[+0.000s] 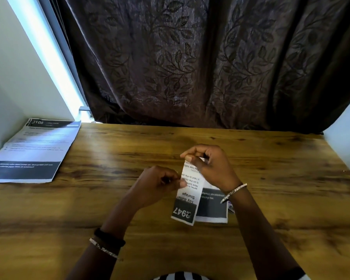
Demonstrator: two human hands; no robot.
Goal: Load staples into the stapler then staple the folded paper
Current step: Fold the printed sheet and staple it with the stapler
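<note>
A folded printed paper with a black band reading "2947" stands just above the wooden table. My right hand pinches its top edge between thumb and fingers. My left hand is curled at the paper's left edge, fingertips touching or pinching it. A second folded flap with a dark band lies behind it under my right wrist. A small purple-and-white object peeks out beside that wrist. No stapler or staples are visible.
A stack of printed sheets headed "3108" lies at the table's far left corner against a white wall. A dark leaf-patterned curtain hangs behind the table's back edge. A white surface borders the right side.
</note>
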